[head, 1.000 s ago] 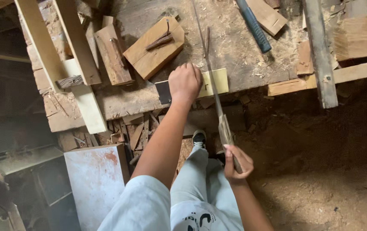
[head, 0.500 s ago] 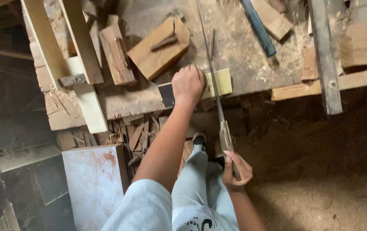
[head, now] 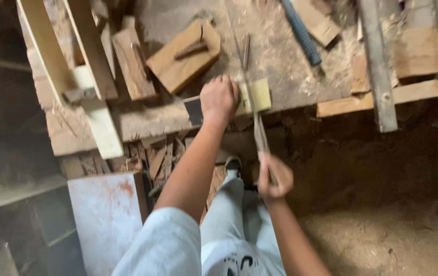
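The pale wood piece lies at the workbench edge, its dark end toward the left. The left hand presses down on it, fingers curled over it. The saw blade crosses the piece; the right hand is closed around its handle, below the bench. A wood block and blue bar lie beyond.

A rough woodworking shop, this: the worn, sawdust-strewn wooden desk is littered with brown timber offcuts, pale planed battens lean across its corner, splintered scrap wood is piled underneath, and the bare earthen floor is thick with sawdust and shavings.
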